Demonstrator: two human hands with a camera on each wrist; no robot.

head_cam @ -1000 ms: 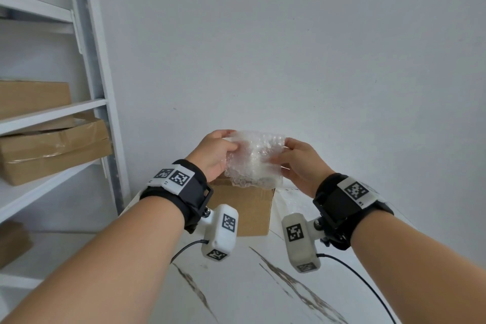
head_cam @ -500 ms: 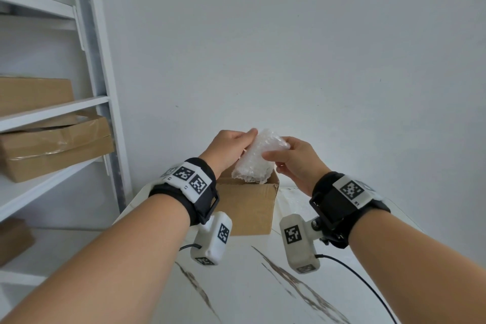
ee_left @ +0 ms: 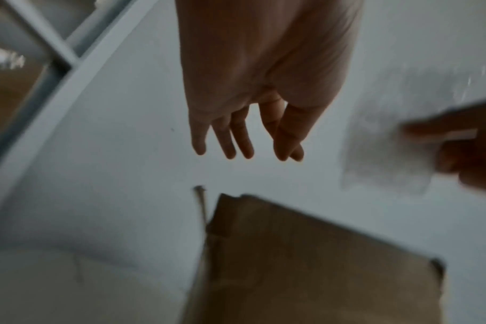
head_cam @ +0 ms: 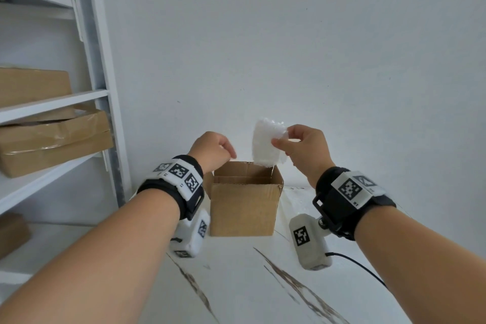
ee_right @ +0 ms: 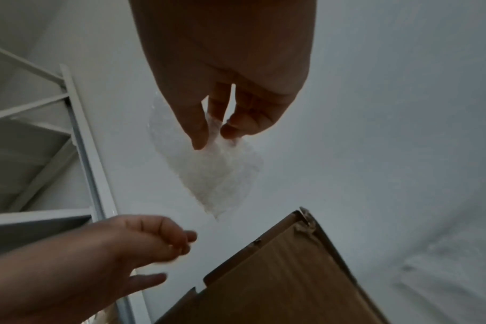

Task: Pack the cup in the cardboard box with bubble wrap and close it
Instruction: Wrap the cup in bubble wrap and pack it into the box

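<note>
A: What was changed from half a second before?

B: The bubble wrap [head_cam: 266,144] was released by the left hand [head_cam: 212,150], which was drawn back to the left of the frame's centre with its fingers [ee_left: 237,136] relaxed and nothing held. The wrap was lifted higher and left pinched at its upper right corner by the right hand [head_cam: 305,150], thumb against forefinger.

A: And where was everything placed, left to right?

B: A white shelf rack [head_cam: 89,66] with boxes was seen at the far left. The cardboard box [head_cam: 244,205] was stood open at lower centre on the white table [head_cam: 236,284], with the wrap hung just above its far right corner. No cup could be made out.

A: How would the wrap be expected to handle?

B: It was judged light, soft and limp; a corner pinch suffices. Open room was left above the box mouth, though its upright flaps could be snagged.
</note>
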